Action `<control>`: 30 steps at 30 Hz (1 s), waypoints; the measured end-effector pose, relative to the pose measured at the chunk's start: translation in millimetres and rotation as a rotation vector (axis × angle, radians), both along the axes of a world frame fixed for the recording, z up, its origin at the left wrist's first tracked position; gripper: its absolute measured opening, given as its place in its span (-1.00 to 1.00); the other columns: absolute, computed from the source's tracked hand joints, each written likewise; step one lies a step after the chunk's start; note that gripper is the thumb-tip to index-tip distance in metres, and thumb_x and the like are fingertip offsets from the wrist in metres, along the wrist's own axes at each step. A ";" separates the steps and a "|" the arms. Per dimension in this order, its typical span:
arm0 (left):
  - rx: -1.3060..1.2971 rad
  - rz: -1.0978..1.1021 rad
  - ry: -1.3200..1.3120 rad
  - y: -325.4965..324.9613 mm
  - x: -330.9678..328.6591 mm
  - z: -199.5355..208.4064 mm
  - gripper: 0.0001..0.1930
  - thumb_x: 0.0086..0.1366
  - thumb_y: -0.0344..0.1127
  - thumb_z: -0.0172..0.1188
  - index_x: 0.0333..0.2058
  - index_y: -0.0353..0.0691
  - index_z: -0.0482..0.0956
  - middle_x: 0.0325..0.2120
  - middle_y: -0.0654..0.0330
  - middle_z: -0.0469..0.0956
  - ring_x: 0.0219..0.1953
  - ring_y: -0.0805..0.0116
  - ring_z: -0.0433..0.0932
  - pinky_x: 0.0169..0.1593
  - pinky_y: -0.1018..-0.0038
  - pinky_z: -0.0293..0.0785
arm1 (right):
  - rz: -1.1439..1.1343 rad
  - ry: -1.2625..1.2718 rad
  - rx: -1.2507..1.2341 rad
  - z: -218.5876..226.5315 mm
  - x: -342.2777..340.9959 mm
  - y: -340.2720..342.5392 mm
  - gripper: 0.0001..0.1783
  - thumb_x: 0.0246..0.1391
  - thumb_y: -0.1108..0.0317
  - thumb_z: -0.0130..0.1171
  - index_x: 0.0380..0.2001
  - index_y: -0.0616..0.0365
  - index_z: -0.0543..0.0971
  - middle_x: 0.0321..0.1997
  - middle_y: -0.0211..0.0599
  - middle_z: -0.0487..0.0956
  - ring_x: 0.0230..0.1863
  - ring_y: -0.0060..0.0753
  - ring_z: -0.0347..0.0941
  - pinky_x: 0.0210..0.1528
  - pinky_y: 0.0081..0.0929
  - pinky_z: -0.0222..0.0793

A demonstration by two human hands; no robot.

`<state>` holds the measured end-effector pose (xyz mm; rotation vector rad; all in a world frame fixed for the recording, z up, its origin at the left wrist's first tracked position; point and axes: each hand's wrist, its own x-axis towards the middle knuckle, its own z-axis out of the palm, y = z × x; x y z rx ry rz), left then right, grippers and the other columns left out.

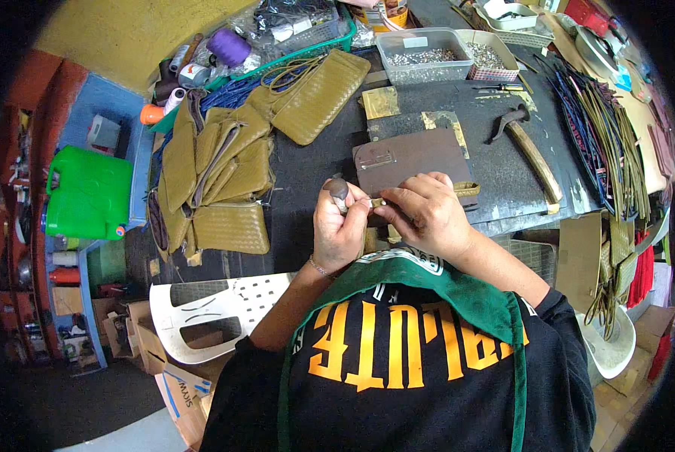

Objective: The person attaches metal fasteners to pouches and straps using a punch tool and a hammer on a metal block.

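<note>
My left hand (337, 235) is closed around a hand tool with a dark rounded end (337, 187), which sticks up above the fist. Its working tip is hidden, so I cannot tell its exact kind. Close beside it, my right hand (430, 213) pinches a narrow olive strap (467, 189), part of which shows past the knuckles. The fingertips of both hands nearly meet over a small piece of the strap. Just beyond them lies a flat brown panel (416, 160) on the black work table (307, 177). A hammer (531, 157) with a wooden handle rests to the right.
Olive woven pouches (228, 230) are heaped at the left. Clear tubs of small metal parts (424, 56) stand at the back. Bundled cords (604, 132) cover the right side. A white plastic chair (224, 316) and a green jerrycan (89, 192) are at the left.
</note>
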<state>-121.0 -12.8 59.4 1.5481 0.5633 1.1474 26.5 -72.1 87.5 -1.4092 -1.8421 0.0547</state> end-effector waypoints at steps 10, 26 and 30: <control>0.114 -0.031 0.104 -3.9 2.3 -13.0 -0.85 0.08 -0.61 -0.09 -0.46 -0.24 0.15 -0.57 0.20 0.30 -0.51 0.52 0.27 -0.37 0.58 0.24 | -0.057 0.083 0.012 -1.7 -1.5 -10.8 -0.83 -0.32 0.34 0.24 -0.58 0.14 0.49 -0.68 -0.39 0.36 -0.61 -0.34 0.29 -0.42 -0.47 0.10; -0.031 -0.005 -0.006 -8.3 5.9 -1.7 -0.84 0.09 -0.60 -0.09 -0.45 -0.26 0.12 -0.58 0.18 0.33 -0.53 0.53 0.33 -0.42 0.60 0.31 | 0.083 -0.166 -0.167 9.7 27.5 -1.0 -0.75 -0.16 0.15 0.11 -0.50 0.06 0.38 -0.58 -0.34 0.41 -0.43 -0.26 0.38 -0.25 -0.30 0.15; -0.169 -0.016 -0.068 -3.6 0.4 10.6 -0.83 0.10 -0.61 -0.12 -0.43 -0.23 0.11 -0.56 0.16 0.34 -0.51 0.48 0.36 -0.38 0.56 0.35 | 0.198 -0.362 -0.115 32.0 63.4 27.9 -0.77 -0.16 0.13 0.09 -0.46 0.00 0.44 -0.49 -0.43 0.43 -0.32 -0.33 0.37 -0.09 -0.20 0.12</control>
